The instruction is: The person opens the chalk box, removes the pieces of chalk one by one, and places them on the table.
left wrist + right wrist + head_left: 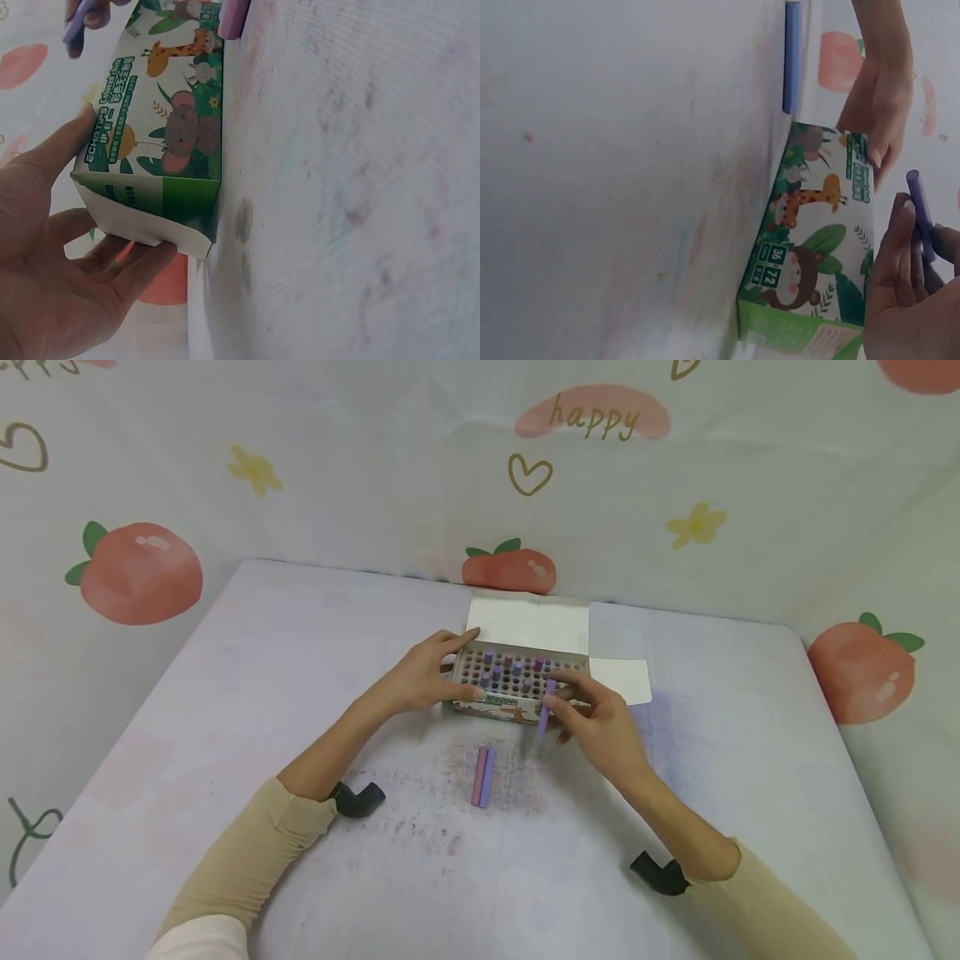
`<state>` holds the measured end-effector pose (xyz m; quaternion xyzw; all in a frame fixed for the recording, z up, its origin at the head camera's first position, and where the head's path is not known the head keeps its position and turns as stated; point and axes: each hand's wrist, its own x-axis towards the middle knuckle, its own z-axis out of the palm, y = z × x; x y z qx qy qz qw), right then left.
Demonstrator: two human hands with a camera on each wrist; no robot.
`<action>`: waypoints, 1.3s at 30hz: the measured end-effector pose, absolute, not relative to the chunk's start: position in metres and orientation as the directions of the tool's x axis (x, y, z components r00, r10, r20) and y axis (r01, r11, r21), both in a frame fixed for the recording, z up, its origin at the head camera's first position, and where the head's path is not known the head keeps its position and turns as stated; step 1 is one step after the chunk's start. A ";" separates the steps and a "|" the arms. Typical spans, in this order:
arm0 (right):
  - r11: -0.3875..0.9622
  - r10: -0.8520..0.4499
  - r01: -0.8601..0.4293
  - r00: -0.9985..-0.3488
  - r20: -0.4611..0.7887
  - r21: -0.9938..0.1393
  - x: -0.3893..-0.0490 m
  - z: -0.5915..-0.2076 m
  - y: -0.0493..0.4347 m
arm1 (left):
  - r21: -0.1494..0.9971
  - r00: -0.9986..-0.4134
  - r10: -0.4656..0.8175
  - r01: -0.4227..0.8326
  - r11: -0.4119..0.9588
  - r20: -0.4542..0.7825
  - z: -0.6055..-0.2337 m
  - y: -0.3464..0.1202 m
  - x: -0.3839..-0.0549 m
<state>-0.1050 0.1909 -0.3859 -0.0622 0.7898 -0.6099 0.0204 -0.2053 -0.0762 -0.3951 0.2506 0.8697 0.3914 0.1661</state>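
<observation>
A chalk box (pixel 495 706) with printed animals stands with its lid raised, and several purple and pink chalk sticks poke up from its holed insert. My left hand (pixel 420 672) grips the box's left end, thumb at the front edge and a finger reaching the back; its fingers also touch the end flap (pixel 142 221) in the left wrist view. Over the box's front right corner, my right hand (pixel 603 718) pinches a purple chalk stick (pixel 547 706) between thumb and fingers, held tilted. On the table before the box, a pink chalk stick (pixel 478 775) and a purple one (pixel 487 778) lie side by side.
The white lid (pixel 528 620) leans back, and a side flap (pixel 621 681) sticks out on the right. Chalk dust marks the pale table (pixel 405 877). Behind hangs a printed cloth (pixel 375 468). A black fitting (pixel 360 800) sits at each forearm.
</observation>
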 end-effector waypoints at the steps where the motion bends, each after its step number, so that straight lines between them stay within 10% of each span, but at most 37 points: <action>1: 0.248 -0.127 -0.070 -0.991 0.039 -0.966 -0.104 -0.387 0.191 | 0.764 -0.820 0.565 0.304 0.569 -0.094 -0.395 -0.076 -0.205; 39: 0.251 -0.267 0.216 -0.922 -0.282 -0.944 -0.085 -0.422 0.165 | 0.752 -0.825 0.556 0.304 0.585 -0.100 -0.392 -0.077 -0.202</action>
